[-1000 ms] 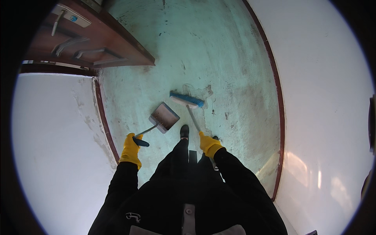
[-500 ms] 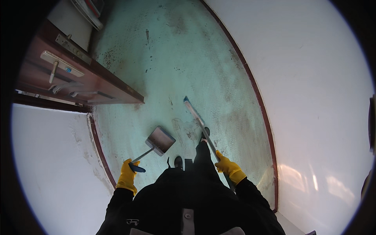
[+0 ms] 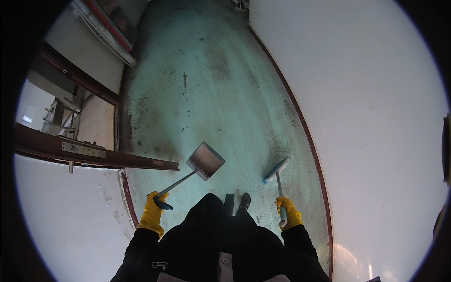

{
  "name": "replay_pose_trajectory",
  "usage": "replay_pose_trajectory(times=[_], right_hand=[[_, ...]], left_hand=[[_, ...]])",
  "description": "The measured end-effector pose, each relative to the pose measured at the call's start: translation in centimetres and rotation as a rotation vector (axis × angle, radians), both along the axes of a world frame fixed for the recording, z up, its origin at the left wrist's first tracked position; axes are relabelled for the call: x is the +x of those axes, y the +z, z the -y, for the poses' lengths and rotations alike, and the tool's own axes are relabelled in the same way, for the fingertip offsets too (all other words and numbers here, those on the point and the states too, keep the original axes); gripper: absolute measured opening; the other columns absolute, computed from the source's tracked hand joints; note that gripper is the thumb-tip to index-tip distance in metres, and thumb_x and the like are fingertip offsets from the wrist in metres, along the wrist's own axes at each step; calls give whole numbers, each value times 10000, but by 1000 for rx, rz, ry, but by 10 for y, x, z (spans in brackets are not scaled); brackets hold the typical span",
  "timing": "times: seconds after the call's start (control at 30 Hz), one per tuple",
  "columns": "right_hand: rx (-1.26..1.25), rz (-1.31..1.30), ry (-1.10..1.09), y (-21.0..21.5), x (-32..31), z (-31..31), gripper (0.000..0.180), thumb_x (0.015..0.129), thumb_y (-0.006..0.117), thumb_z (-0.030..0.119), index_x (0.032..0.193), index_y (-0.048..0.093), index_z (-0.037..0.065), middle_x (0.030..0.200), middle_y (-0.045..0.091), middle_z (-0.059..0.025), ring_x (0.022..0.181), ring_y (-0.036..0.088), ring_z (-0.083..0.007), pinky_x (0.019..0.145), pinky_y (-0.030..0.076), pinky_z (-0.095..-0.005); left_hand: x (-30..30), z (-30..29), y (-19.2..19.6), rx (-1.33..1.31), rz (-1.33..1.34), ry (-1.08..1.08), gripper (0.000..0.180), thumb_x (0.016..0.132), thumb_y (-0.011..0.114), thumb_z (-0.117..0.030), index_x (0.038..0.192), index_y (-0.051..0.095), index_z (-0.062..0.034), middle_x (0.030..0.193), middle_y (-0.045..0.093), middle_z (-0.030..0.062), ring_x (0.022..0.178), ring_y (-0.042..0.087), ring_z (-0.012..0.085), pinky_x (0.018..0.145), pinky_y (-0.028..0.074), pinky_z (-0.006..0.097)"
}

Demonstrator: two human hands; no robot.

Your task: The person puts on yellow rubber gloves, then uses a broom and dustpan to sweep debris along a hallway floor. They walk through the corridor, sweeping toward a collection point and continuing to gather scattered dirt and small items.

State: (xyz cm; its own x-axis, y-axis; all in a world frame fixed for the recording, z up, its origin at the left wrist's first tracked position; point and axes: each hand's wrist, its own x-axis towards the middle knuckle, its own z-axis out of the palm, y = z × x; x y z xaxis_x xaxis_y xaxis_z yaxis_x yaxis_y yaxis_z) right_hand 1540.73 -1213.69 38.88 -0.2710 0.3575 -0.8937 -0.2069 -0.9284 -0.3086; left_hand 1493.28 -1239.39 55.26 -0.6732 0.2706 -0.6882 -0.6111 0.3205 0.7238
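Note:
My left hand (image 3: 152, 214), in a yellow rubber glove, is closed round the dark grip of a long-handled dustpan (image 3: 206, 160). The pan is held out ahead of my legs, its grey-brown tray facing up with a few dark bits near its back edge. In the same kind of yellow glove, my right hand (image 3: 289, 210) grips the grey handle of a broom (image 3: 277, 170). The broom's white head with blue bristles lies slanted by the floor at the right, pan and broom well apart. Whether the pan touches the floor I cannot tell.
A dark red door (image 3: 136, 160) stands open on the left beside a doorway. White walls with dark red skirting flank the stained green floor (image 3: 188, 103). Panels (image 3: 110, 28) lean against the far left wall. My shoe (image 3: 245, 201) shows below.
I have moved forward along the corridor, and the door has slid back in view. The broom head has swung from the middle to the right and turned. The dustpan has shifted slightly forward and right.

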Motion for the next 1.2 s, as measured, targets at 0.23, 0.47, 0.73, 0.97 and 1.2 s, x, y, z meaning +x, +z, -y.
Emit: replay_pose_trajectory(times=[0.23,0.47,0.73,0.97,1.2], right_hand=[[-236,30,21,-59,35,-7,195,819,550,160,717,561,-5,511,540,-63,359,484,-168,328,392,-254],[-16,15,328,-92,16,-19,177,811,554,202,718,599,58,650,615,-78,549,573,-220,521,446,-294],[734,461,700,9,-90,-150,146,796,561,202,741,596,71,713,626,-77,608,584,-213,544,436,-292],[961,478,940,27,-162,-296,135,728,608,195,792,571,82,713,582,-63,667,559,-200,590,424,-306],[540,60,327,11,-225,-493,181,823,466,170,706,550,60,567,482,-3,484,475,-114,455,370,-218]], left_hand=[[-48,-102,-7,107,74,-31,268,865,419,-318,871,498,-61,822,651,127,439,447,138,425,358,231],[-150,-265,-40,135,179,-68,334,863,447,-309,1009,491,-13,891,623,189,649,576,208,548,446,260],[-201,-439,-21,193,72,-181,296,880,458,-241,1053,479,-1,833,633,135,548,547,140,474,407,223],[-247,-505,-30,187,-112,-242,286,872,435,-319,902,493,-40,805,649,142,417,453,138,404,353,254],[-287,-517,-19,265,198,-50,339,900,432,-306,995,513,10,950,616,104,652,527,101,580,426,189]])
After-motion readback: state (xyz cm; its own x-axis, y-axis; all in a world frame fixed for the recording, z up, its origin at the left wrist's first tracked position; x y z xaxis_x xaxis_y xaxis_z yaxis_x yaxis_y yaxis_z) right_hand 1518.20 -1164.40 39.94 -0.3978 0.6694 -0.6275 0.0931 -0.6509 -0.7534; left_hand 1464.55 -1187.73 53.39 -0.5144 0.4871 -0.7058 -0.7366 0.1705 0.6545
